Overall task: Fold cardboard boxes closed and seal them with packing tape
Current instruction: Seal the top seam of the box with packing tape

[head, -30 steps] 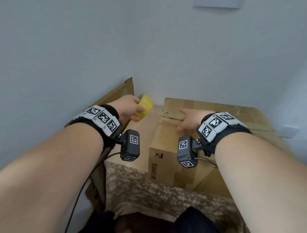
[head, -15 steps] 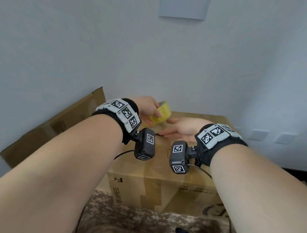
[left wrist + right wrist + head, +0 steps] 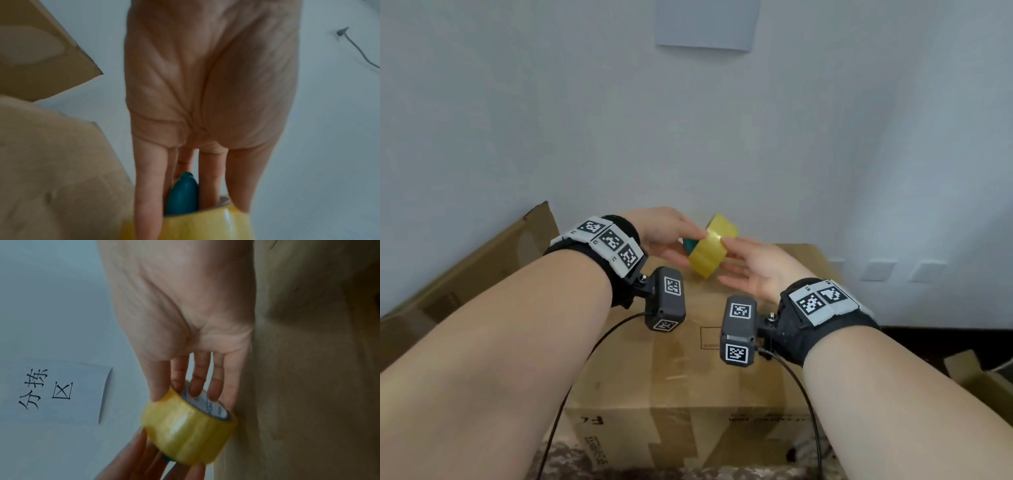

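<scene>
A closed cardboard box (image 3: 688, 370) with brown tape strips stands in front of me. Above its far edge both hands meet on a yellow tape roll (image 3: 710, 251). My left hand (image 3: 681, 240) holds the roll from the left, its fingers running along it (image 3: 205, 225). A teal piece (image 3: 183, 194) sits between those fingers. My right hand (image 3: 736, 260) comes from the right. Its thumb lies on the roll's outer face and its fingers reach over the white core (image 3: 205, 400), pinching the rim. The left fingertips (image 3: 144, 459) show below the roll (image 3: 185, 430).
Flattened cardboard (image 3: 465, 274) leans against the wall at the left. Another open box (image 3: 976, 377) sits low at the right. A paper sign (image 3: 707, 24) hangs on the wall ahead. A patterned cloth (image 3: 571, 459) lies under the box.
My left hand carried the roll from left of the box to above its far edge. My right hand lifted off the box top and met the roll. The head view tilted upward.
</scene>
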